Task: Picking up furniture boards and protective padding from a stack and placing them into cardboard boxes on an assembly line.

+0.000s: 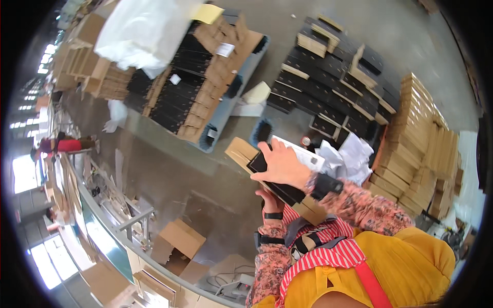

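Note:
A long black box [285, 191] lies at an angle in front of my body, with an unfolded brown cardboard piece [241, 152] showing beyond its far end. More brown cardboard [309, 210] sticks out at the near end. My left hand [270, 201] supports the box from below and from the left, its fingers partly hidden beneath it. Over the top of the box my right hand [285, 165] is spread, thumb toward the left and fingers stretched away from me. Whether its palm presses on the box cannot be made out.
White sheets and crumpled wrapping [349, 156] lie just right of my hands. Beyond stand rows of black boxes [323, 69], a blue pallet [222, 120] of stacked boxes, and brown cartons [405, 149] at right. An opened carton [182, 238] sits lower left, beside a curved rail [110, 218].

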The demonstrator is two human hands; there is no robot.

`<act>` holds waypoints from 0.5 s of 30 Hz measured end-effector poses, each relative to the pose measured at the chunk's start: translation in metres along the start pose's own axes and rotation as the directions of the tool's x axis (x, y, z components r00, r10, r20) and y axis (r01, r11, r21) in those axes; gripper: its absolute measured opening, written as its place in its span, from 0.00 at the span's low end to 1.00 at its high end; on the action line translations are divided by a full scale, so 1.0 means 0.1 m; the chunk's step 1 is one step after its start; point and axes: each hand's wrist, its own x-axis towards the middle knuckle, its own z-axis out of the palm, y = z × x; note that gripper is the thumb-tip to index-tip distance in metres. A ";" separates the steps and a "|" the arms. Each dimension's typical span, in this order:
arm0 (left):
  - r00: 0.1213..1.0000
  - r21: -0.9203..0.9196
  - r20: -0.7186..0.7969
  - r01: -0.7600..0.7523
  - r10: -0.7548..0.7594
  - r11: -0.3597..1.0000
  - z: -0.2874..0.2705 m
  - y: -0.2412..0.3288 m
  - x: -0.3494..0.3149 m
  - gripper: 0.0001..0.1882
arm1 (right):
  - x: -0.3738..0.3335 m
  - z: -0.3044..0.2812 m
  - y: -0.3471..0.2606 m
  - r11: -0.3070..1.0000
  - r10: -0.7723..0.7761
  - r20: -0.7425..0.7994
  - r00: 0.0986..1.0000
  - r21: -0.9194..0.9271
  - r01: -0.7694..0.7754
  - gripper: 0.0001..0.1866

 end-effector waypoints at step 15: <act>0.993 -0.171 -0.117 -0.052 0.032 0.984 -1.64 2.95 -0.33 0.41 | 1.17 2.07 -2.20 0.865 -0.306 0.198 0.931 0.468 0.184 0.29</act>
